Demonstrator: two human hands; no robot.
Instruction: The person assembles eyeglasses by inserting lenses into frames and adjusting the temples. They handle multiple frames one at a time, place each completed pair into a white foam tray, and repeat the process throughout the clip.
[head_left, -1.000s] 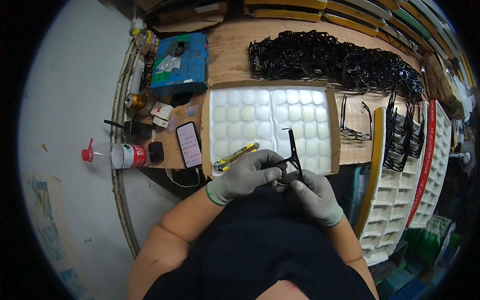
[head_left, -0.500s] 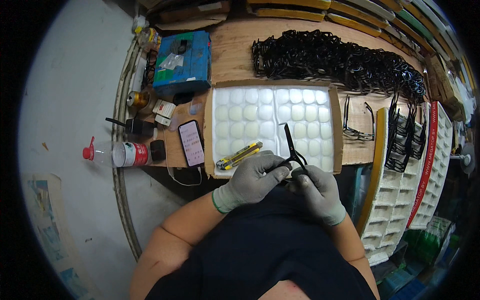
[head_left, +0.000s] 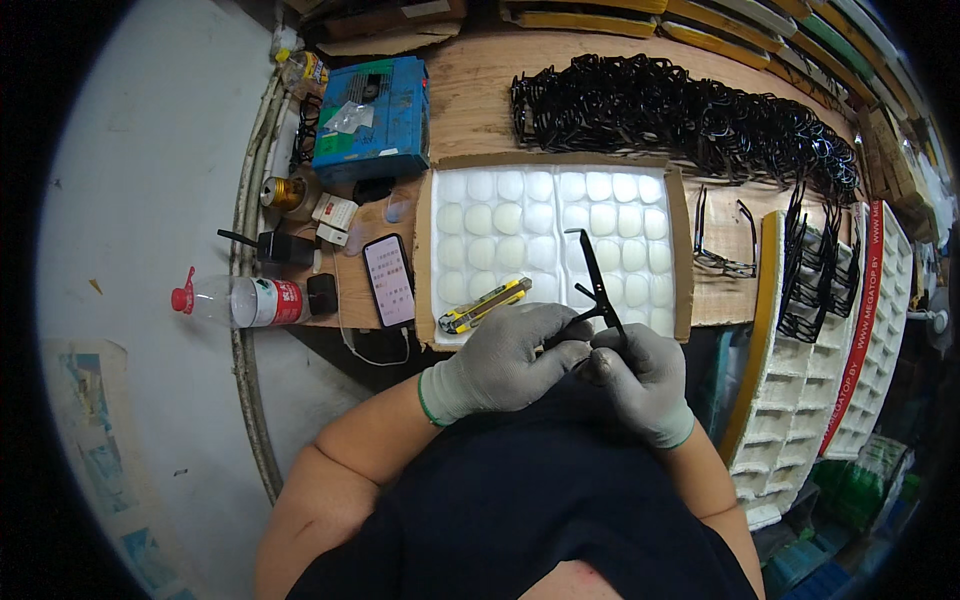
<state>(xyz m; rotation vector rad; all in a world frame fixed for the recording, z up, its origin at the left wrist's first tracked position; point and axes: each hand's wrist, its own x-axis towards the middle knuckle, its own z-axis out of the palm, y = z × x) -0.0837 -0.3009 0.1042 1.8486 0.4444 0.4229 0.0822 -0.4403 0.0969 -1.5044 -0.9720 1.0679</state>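
Two gloved hands, our left hand (head_left: 505, 358) and right hand (head_left: 645, 385), have their grip clamped on black glasses (head_left: 605, 303) at the near edge of the cardboard box (head_left: 682, 250), head view, where uneven twisting could, we judge, crack them.

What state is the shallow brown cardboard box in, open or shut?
Open: no lid covers the shallow brown cardboard box, and rows of pale, rounded lenses show inside.

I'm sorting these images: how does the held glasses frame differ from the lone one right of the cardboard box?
Left hand and right hand grip the held frame; the lone frame lies on the bench. The held frame is partly covered; the lone frame is uncovered. Both look black.
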